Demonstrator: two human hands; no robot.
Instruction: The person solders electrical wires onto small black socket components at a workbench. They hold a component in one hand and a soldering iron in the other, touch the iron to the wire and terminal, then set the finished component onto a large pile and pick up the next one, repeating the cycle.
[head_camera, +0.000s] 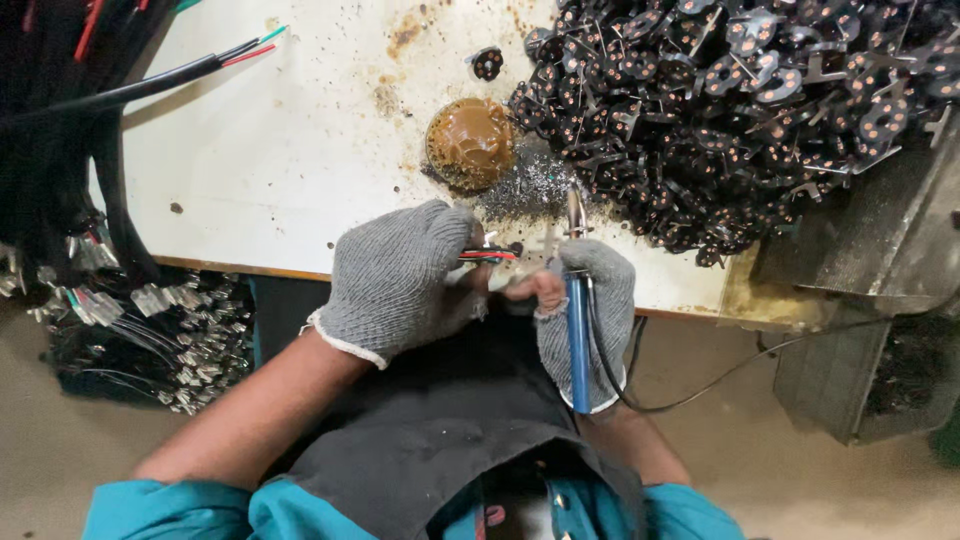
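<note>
One stained white worktable (300, 140)

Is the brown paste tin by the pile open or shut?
Open. The round tin shows bare brown paste on top, no lid on it or beside it. It stands upright on the stained white table, left of the black parts pile.

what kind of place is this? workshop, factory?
Likely a small electronics assembly bench: the right hand holds a blue-handled soldering iron, the left hand holds stripped wires, beside a heap of small black parts.
</note>
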